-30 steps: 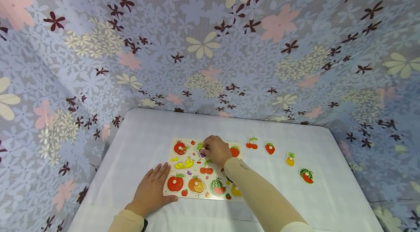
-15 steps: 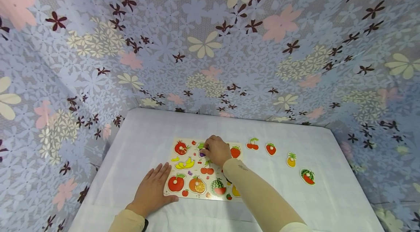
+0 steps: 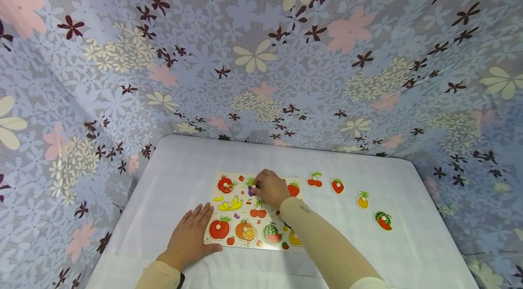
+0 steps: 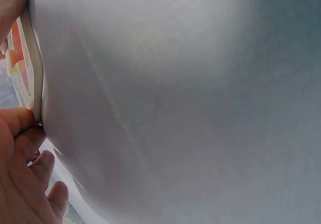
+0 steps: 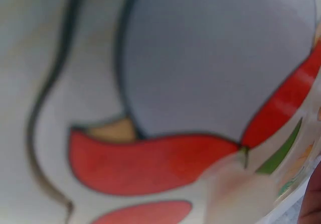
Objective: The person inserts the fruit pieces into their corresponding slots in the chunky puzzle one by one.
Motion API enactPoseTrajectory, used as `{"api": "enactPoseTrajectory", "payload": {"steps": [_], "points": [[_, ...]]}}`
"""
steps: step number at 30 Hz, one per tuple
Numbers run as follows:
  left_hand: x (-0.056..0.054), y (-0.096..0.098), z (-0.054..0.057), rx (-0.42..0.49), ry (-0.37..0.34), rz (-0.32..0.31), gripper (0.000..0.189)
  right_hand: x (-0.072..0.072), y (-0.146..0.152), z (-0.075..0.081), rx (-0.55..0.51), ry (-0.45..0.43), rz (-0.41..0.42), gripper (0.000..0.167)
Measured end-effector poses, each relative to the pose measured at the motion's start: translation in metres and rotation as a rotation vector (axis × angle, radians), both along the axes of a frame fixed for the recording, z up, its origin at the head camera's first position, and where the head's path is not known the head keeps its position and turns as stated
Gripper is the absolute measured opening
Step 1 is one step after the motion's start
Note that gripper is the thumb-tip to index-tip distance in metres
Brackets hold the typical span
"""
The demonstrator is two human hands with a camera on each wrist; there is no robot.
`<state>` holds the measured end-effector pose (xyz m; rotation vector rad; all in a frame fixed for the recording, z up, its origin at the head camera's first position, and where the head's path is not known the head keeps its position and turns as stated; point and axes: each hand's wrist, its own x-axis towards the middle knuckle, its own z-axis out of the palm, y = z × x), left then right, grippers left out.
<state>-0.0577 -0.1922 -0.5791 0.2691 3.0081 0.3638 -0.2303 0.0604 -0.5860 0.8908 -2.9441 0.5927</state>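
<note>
In the head view a fruit puzzle board [image 3: 243,209] lies on the white-covered table. My left hand [image 3: 189,236] rests flat along its left edge, fingers straight and thumb near the bottom corner; the left wrist view has the fingers [image 4: 22,128] touching the board's edge. Over the top middle of the board, my right hand [image 3: 271,187] bends its fingers beside the grape piece [image 3: 251,190]. The pale knob on that piece shows just left of the fingertips. The right hand and forearm hide the board's right part. Only a sliver of that hand [image 5: 312,199] shows in the right wrist view.
Loose pieces lie right of the board: cherries [image 3: 314,180], a strawberry [image 3: 337,186], a pineapple [image 3: 362,199] and a watermelon [image 3: 383,221]. Knobbed banana [image 3: 230,204], apple [image 3: 219,229], orange [image 3: 245,231] and pomegranate [image 3: 226,184] pieces sit in the board. Flowered cloth [image 3: 253,98] surrounds the table.
My right fingertips have drawn slightly back to the right, and the grape piece's knob now shows. The grape piece looks more settled on the board. My left hand stays where it was.
</note>
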Motion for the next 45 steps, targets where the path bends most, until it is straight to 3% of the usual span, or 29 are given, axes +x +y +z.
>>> {"api": "enactPoseTrajectory", "payload": {"steps": [15,21,28,45], "points": [[0.001,0.000,0.001,-0.001,-0.004,0.002,0.113,0.001,-0.002,0.005,0.042,-0.020,0.023,0.019],[0.000,0.001,-0.002,-0.006,-0.007,-0.006,0.114,0.005,0.018,0.019,0.015,-0.056,0.023,0.022],[0.000,0.001,-0.002,-0.016,-0.002,-0.005,0.115,0.008,0.068,0.032,-0.033,-0.140,-0.092,0.021],[0.001,0.007,0.004,-0.011,-0.037,0.010,0.114,0.040,0.220,0.019,-0.072,-0.048,-0.325,0.025]]}}
